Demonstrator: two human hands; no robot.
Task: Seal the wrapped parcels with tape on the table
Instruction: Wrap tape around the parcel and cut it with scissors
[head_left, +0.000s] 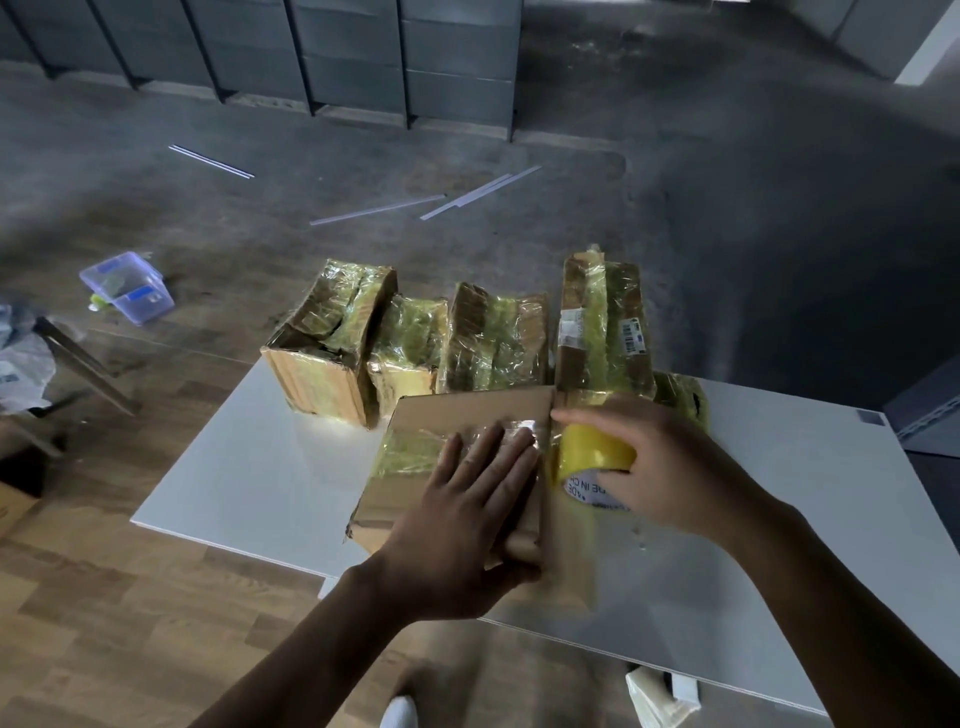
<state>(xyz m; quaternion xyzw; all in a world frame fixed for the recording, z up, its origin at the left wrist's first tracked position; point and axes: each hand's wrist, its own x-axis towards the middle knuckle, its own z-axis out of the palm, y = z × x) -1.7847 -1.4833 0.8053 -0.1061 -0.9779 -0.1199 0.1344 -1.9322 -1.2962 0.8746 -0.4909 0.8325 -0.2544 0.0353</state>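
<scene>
Left hand: the left hand (478, 499) lies palm down at centre frame, fingers straight and close together, pressing flat on the top of the near parcel; the thumb reaches toward the parcel's lower right corner.
Right hand: the right hand (670, 467), right of centre, curls its fingers round the tape roll and grips it from above.
Tape roll: the yellow tape roll (595, 457) stands on edge just beside the near parcel's right side; a yellowish, blurred band of tape runs from it down along that side.
Near parcel: the near parcel (467, 410), a cardboard box partly covered in shiny film, sits on the table at centre frame, under the left hand.
Back row: four wrapped parcels stand along the table's far edge, above the near parcel: a wide one (327, 338) at the left, a small one (408, 353) touching it, a third (496, 338), and a tall one (602, 322) bearing printed labels.
Fifth parcel: another wrapped parcel (680, 395) shows partly behind the right hand.
Table: the white table (249, 478) fills the middle and lower right of the frame.
Floor: a clear plastic container (127, 286) lies at the left; thin white strips (478, 192) lie scattered above centre.
Background: grey shelving (353, 52) crosses the top of the frame.
</scene>
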